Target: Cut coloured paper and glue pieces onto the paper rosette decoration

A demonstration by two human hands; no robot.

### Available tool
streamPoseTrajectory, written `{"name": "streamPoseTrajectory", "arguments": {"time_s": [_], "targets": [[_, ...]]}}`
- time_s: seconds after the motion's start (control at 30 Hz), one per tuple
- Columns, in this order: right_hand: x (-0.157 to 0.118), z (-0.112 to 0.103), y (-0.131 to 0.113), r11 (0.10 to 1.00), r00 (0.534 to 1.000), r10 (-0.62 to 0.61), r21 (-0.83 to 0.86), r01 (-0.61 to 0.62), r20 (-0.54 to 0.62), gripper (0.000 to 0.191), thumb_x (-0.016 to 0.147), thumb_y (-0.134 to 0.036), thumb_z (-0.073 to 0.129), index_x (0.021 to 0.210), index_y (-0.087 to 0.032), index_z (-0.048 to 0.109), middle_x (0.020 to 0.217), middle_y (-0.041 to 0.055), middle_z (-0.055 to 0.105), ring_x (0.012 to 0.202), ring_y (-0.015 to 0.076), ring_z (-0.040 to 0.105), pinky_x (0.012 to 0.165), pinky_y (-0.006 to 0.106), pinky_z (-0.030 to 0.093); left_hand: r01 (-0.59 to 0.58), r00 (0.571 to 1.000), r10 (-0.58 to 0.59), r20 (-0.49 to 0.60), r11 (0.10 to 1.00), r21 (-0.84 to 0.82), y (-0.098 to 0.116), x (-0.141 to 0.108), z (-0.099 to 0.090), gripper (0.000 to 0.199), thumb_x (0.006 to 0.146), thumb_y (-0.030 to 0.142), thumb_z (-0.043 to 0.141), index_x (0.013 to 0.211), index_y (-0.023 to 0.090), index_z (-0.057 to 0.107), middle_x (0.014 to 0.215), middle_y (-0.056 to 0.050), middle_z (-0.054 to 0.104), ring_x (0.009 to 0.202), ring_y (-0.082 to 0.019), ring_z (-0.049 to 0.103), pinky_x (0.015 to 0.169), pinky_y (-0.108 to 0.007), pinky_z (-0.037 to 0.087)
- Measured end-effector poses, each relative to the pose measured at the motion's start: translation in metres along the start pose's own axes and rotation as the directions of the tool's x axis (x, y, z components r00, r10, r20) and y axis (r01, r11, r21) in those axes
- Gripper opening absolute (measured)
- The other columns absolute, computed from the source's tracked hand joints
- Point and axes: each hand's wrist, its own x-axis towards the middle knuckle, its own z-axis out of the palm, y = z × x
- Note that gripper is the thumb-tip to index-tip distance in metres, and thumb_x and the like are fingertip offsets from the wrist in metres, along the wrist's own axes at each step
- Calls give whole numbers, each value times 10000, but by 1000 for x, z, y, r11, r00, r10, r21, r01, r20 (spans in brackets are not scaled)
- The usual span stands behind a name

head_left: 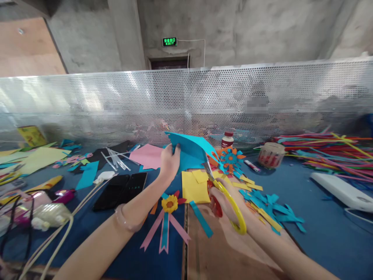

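Observation:
My left hand [171, 158] is closed on the left part of a folded sheet of blue paper [190, 149], held up above the table. In my right hand [225, 196] is a pair of scissors [233, 204] with yellow and red handles. Its blades meet the paper's right side, where a narrow strip curls away. Below lies a stack of yellow paper [190, 190]. A paper flower with a yellow middle and pink and blue ribbon tails [169, 204] rests between my forearms, and a cut blue strip [201, 219] lies beside it.
Blue paper scraps [274, 206] lie right of my right hand. Behind them stand a clear jar [271, 155] and a small bottle [227, 140]. Dark phones [112, 190] sit left, near cables and plastic bottles [52, 215]. A perforated metal screen [122, 93] runs along the back.

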Motion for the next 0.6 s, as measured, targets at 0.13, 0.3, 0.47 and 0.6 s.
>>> {"name": "streamPoseTrajectory", "arguments": {"time_s": [0.13, 0.3, 0.47, 0.6], "targets": [[3, 0, 5, 998, 997, 60, 31, -62, 55, 145, 770, -277, 424, 656, -234, 345, 426, -53, 451, 346, 122, 472, 377, 233, 344, -37, 999, 37, -12, 999, 15, -1, 0, 0, 336, 891, 352, 486, 600, 217, 386, 526, 22, 423, 494, -139, 406, 492, -263, 229], [2, -1, 2, 998, 996, 61, 18, -63, 70, 190, 791, -285, 394, 620, -235, 328, 415, -34, 472, 355, 122, 484, 390, 232, 362, -47, 999, 48, -26, 998, 46, 3, 0, -2, 331, 887, 292, 476, 586, 216, 359, 514, 30, 394, 481, -129, 377, 485, -264, 211], [-1, -3, -2, 998, 995, 68, -22, -67, 67, 202, 803, -277, 399, 611, -233, 354, 410, -39, 466, 349, 133, 493, 382, 239, 366, -14, 999, 15, -45, 999, 34, 2, -2, -2, 285, 839, 236, 502, 579, 214, 386, 514, 20, 429, 505, -141, 418, 478, -255, 241], [-1, -3, -3, 997, 997, 49, -61, -45, 64, 196, 780, -234, 408, 589, -230, 363, 411, -33, 470, 347, 132, 484, 369, 236, 350, -26, 999, 23, -33, 992, -121, -2, -3, -2, 102, 725, 104, 510, 685, 197, 517, 687, -31, 603, 662, -185, 550, 582, -273, 420]]}}
